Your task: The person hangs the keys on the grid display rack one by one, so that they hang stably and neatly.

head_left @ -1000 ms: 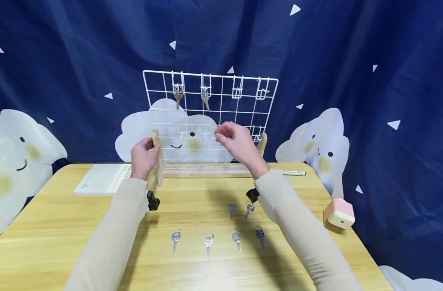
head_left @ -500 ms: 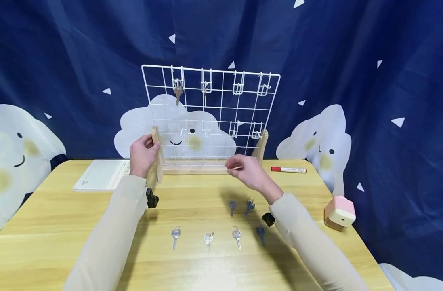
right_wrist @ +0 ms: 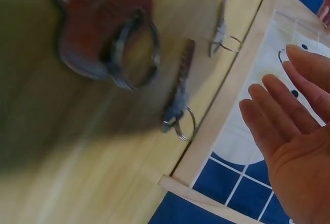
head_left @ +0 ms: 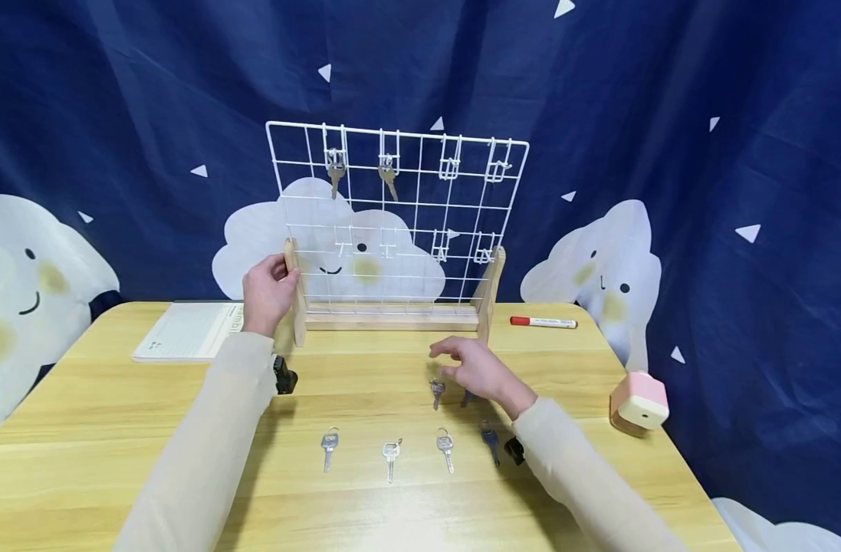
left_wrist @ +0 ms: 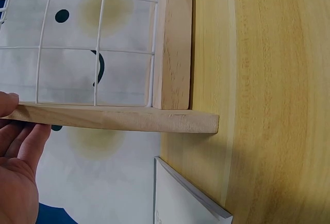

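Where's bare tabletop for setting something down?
Bare tabletop lies between the rack and the front four keys, left of the two back keys; in front of the notepad, left of the left sleeve; and between the marker and pink box. It's crowded around the right hand, where the back keys lie.

The curtain [head_left: 420,69] is navy blue, scattered with white triangles [head_left: 747,232] and white clouds [head_left: 630,238] marked in black and yellow. The grid [head_left: 416,204] is white, its stand [head_left: 392,320] pale wood. The worktop [head_left: 351,383] is yellow with streaky grain. Loose keys [head_left: 330,441] are silver-grey; hung keys [head_left: 389,182] look dull brass. The marker [head_left: 554,323] is white with a red cap [head_left: 520,320], the box [head_left: 641,401] pink and cream, the sleeves [head_left: 206,414] off-white.
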Tool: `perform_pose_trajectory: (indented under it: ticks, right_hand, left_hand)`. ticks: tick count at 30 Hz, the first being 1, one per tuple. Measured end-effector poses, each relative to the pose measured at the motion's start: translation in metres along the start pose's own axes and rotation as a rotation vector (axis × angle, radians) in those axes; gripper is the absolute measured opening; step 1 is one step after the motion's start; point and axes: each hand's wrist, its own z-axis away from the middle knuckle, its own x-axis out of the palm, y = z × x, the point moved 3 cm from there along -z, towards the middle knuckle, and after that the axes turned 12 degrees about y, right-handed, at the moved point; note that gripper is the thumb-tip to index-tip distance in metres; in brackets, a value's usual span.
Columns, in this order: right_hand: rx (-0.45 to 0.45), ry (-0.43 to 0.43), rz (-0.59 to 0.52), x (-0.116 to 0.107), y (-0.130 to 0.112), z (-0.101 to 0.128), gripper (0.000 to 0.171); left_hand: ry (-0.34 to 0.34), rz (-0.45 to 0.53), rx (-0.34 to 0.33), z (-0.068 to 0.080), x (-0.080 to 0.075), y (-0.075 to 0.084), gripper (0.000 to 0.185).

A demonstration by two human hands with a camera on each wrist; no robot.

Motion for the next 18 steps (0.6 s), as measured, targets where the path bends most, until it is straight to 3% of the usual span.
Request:
perform_pose_trajectory:
  ticks: [8,18]
  right_hand:
    - [-0.003,-0.026,0.066,0.017,0.009,0.004,0.028]
    - [-0.078,-0.006,0.206,0.030,0.012,0.000,0.016]
  left_hand:
    - [-0.014,-0.006,-0.001,0.000,0.000,-0.001,0.038]
    - [-0.011,-0.012,0.002,0.001,0.001,-0.003,0.039]
